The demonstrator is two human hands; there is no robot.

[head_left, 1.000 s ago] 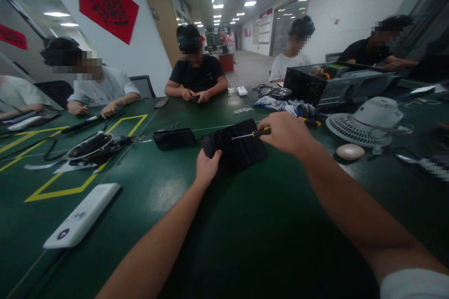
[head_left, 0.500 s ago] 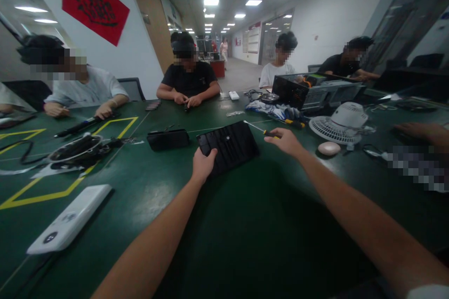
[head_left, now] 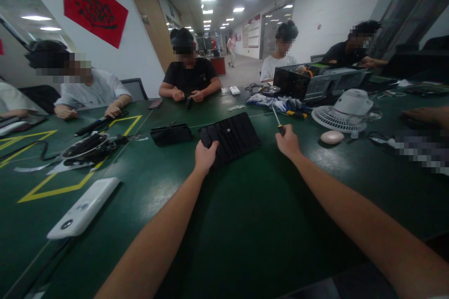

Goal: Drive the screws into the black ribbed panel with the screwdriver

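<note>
My left hand (head_left: pixel 206 155) grips the lower left corner of a flat black case (head_left: pixel 234 142), thumb on top. The case is rectangular, with ridges or folds across it and a small round silver stud near its upper middle. It lies tilted over the table. In my right hand (head_left: pixel 288 142), closed around its yellow-and-black handle, is a screwdriver (head_left: pixel 276 115). Its metal shaft points up and away, apart from the case. A black pouch (head_left: pixel 170 134) lies on the table left of the case.
A white fan head (head_left: pixel 345 111), a pinkish oval object (head_left: pixel 332 138) and an open computer case (head_left: pixel 315 81) stand to the right. Yellow-handled pliers (head_left: pixel 296 114) lie by a cloth (head_left: pixel 268 102). A white power strip (head_left: pixel 84 208) is at left. Several people sit around the green table (head_left: pixel 245 229).
My right hand has drawn the screwdriver away from the case's upper right corner, and its shaft now points more upright. My left hand still holds the case. The view has shifted slightly.
</note>
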